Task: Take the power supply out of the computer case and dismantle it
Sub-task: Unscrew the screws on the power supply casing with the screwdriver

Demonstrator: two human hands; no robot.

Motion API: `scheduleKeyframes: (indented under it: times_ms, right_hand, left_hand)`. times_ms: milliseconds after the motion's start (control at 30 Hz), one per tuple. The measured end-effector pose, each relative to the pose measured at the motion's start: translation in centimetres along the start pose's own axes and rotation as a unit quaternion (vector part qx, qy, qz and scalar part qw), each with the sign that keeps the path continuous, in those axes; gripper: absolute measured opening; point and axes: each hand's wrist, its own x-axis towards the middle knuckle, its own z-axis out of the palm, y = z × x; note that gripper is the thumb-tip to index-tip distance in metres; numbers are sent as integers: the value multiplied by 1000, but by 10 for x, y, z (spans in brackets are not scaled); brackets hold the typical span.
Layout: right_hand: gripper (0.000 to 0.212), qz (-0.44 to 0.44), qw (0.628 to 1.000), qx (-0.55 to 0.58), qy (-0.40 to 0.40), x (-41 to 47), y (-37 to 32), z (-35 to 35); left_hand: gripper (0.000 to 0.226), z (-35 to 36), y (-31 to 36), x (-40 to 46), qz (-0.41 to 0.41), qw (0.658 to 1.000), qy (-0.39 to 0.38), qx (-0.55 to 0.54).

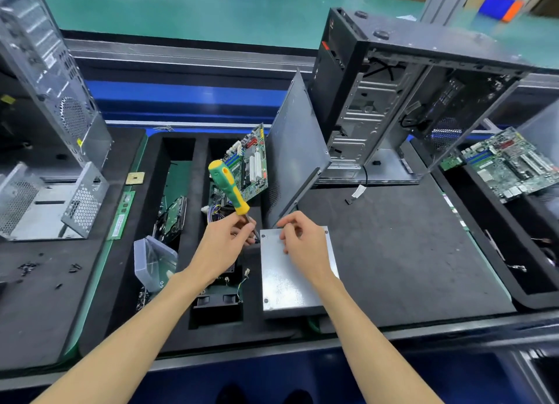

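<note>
The power supply (290, 270) is lying flat on the black foam mat of the counter (393, 252), right in front of the person. It's a box of dull grey sheet metal, smooth w/ faint mottling, rectangular, w/ small dark screws at the corners of its top plate. Its long axis is running away from the person, slightly tilted left at the far end.

The left hand (227, 243) is gripping the steel shank of a screwdriver (230, 188), fingers curled round it just below the handle; the handle is chunky plastic, green w/ yellow, leaning up and to the left. The tip is sitting at the far-left corner of the box. The right hand (302, 240) is resting on the far end of the top plate, fingers bent, seemingly pinching smth small; can't tell what.

Behind, the computer case (408, 101) is standing open, black shell w/ bare stamped-metal frame inside, and a flat dark side panel (296, 149) is leaning against it.
</note>
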Motion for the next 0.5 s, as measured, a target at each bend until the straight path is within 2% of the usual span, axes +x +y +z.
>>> scheduleKeyframes:
  times_ms: [200,500]
  right_hand:
    - [28,-4,1000,-11,6,0,-1,3]
    - [26,-20,999,-36,16,0,1,5]
  left_hand:
    - [7,4,0,1,19,999,18,-21]
    - [8,9,1,0,68,997,7,23]
